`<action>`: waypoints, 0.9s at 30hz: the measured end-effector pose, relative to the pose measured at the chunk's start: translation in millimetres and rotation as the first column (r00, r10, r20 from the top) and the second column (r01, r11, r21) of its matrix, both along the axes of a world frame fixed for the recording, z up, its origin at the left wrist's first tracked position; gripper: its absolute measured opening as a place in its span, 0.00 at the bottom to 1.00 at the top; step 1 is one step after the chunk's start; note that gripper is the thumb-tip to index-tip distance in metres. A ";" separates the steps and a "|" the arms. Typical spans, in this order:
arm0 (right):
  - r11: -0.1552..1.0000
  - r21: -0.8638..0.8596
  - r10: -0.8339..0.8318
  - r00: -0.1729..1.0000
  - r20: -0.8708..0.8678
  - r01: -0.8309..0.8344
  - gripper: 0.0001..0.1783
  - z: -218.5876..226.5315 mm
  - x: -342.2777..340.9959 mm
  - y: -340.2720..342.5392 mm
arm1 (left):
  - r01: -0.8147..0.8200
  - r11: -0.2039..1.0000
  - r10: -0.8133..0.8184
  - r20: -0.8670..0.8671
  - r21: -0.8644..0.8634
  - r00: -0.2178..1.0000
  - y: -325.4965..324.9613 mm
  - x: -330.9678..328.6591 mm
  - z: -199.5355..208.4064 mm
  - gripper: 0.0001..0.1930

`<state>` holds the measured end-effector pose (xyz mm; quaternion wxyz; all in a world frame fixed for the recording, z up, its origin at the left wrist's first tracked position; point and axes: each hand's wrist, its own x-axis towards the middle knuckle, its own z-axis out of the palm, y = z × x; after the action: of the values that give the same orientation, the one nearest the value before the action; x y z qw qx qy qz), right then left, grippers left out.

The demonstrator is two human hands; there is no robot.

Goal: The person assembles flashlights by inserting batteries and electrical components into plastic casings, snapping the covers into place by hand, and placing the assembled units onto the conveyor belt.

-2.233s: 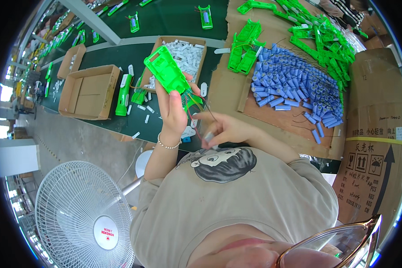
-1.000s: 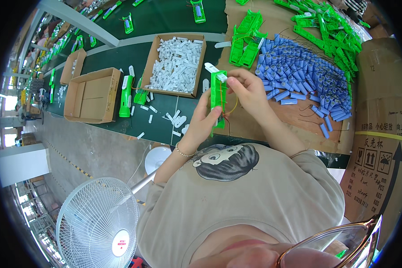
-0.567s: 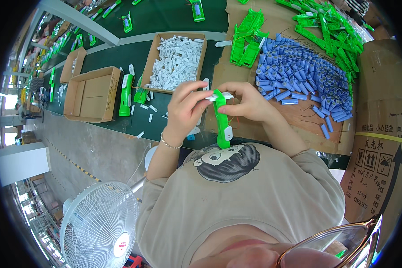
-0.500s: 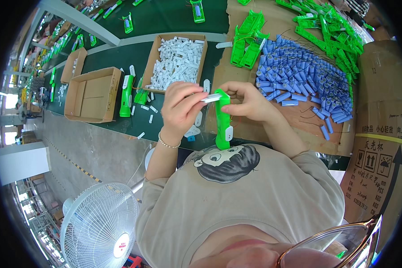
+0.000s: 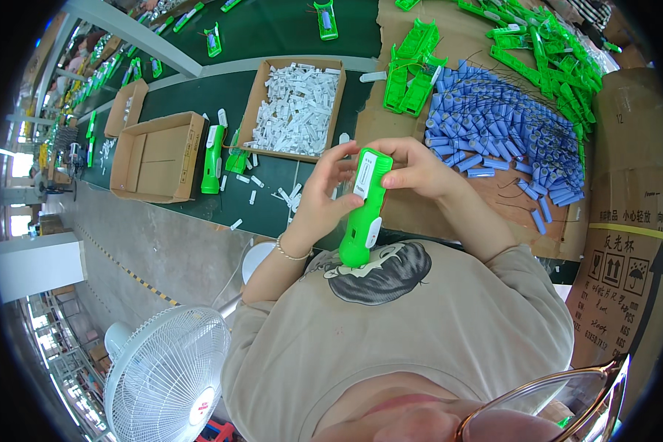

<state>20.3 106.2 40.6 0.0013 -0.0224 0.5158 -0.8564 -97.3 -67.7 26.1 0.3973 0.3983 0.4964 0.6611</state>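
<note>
Now my left hand (image 5: 320,202) and right hand (image 5: 412,168) pinch with the fingers the green torch (image 5: 365,210), where the white strip (image 5: 362,177) has gone flat into its slot.

The table (image 5: 287,33) has a dark green surface. On it rest 2 open cardboard boxes: 1 box of small white parts (image 5: 296,108) near the middle, and 1 shallow brown box (image 5: 158,156) to its left. A green flashlight body (image 5: 213,159) lies between them, and loose white pieces (image 5: 261,193) are scattered in front. A flat cardboard sheet (image 5: 412,214) covers the right part of the table; it carries a heap of blue cylinders (image 5: 493,132), green housing halves (image 5: 412,70) and a pile of green plastic strips (image 5: 545,55).
</note>
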 end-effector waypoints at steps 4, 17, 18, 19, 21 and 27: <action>1.000 0.001 0.031 0.999 0.025 -0.031 0.26 7.2 0.3 0.9 | -0.037 0.998 0.060 -0.646 0.050 0.761 2.1 -14.6 12.6 0.40; 0.995 0.056 0.080 0.997 0.024 -0.081 0.22 -1.2 -9.4 -5.3 | 0.130 0.946 0.201 -0.853 0.296 0.481 20.6 -44.5 32.9 0.30; 0.995 0.050 0.091 0.996 0.013 -0.092 0.22 -1.9 -9.4 -5.3 | 0.136 0.937 0.227 -0.858 0.321 0.460 19.8 -44.6 32.5 0.31; 0.994 0.045 0.104 0.995 0.000 -0.104 0.22 -2.5 -10.0 -5.2 | 0.141 0.928 0.255 -0.862 0.346 0.438 18.8 -44.9 32.3 0.32; 0.994 0.037 0.104 0.994 -0.025 -0.103 0.22 -3.8 -10.9 -7.5 | 0.137 0.920 0.276 -0.853 0.368 0.442 16.2 -46.0 29.2 0.32; 0.991 0.024 0.131 0.989 -0.067 -0.130 0.23 2.3 -13.0 -4.9 | 0.103 0.960 0.155 -0.803 0.260 0.576 11.6 -39.6 33.5 0.33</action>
<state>7.4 101.3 42.9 0.0398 -0.0855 0.5211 -0.8483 -136.9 -56.1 59.7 0.0539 0.7016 0.5314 0.4717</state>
